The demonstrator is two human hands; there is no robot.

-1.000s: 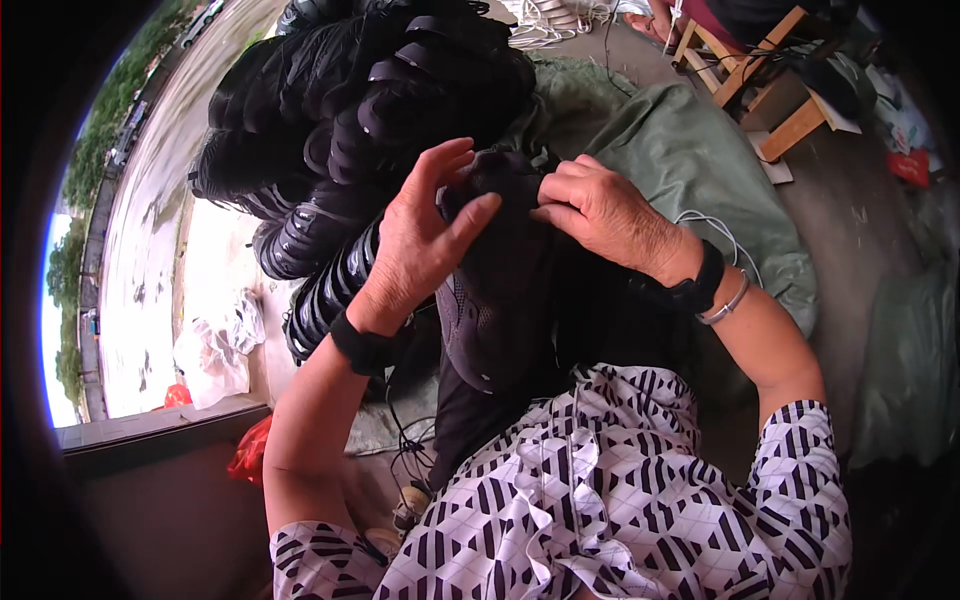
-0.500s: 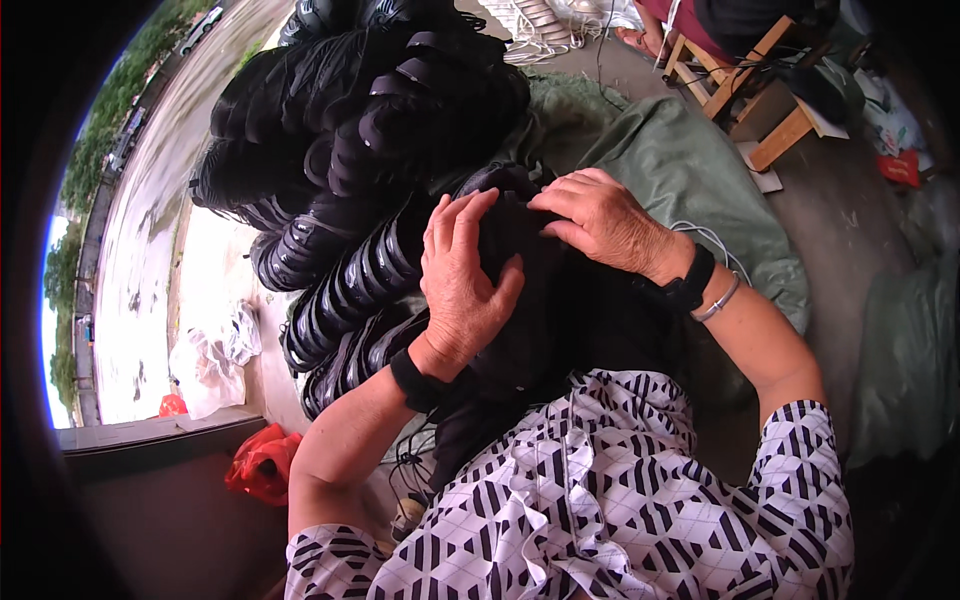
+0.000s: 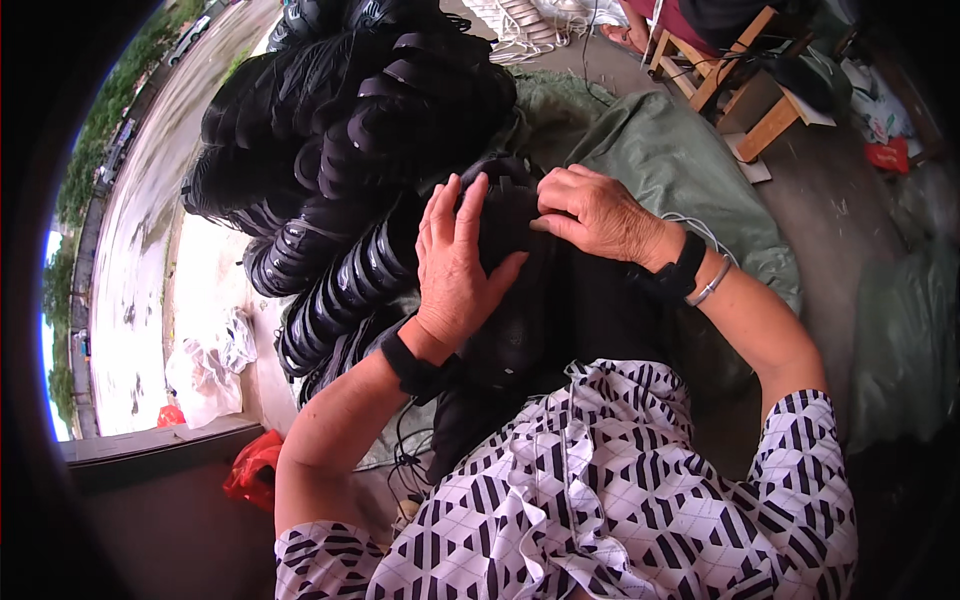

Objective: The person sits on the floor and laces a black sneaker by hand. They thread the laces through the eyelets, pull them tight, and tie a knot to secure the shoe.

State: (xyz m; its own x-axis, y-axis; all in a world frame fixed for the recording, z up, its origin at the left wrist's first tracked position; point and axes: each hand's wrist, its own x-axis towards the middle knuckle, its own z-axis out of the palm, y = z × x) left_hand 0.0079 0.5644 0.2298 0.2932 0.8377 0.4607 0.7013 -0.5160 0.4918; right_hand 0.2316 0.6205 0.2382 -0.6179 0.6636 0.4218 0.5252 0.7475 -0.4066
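A black shoe upper (image 3: 510, 212) lies over my lap, its far end rounded and its near part lost against dark cloth. My left hand (image 3: 455, 265) rests on its left side, fingers stretched out and thumb spread away. On its right edge my right hand (image 3: 600, 215) pinches with thumb and bent fingers; the fingertips are partly hidden, and anything small between them cannot be made out. Just beyond, to the left, stand long nested stacks of similar black uppers (image 3: 345, 275), with a high heap of them (image 3: 360, 120) behind.
Green sheeting (image 3: 680, 170) spreads on the floor to the right. A wooden stool (image 3: 770, 125) stands at the far right, near another person's leg (image 3: 632, 25). White cords (image 3: 520, 30) lie at the back. A red bag (image 3: 253, 468) and white plastic bags (image 3: 205, 380) are at the left.
My right hand has shifted slightly along the upper's edge, its fingers more bent. The left hand stays spread on the upper. The whole view has moved a little.
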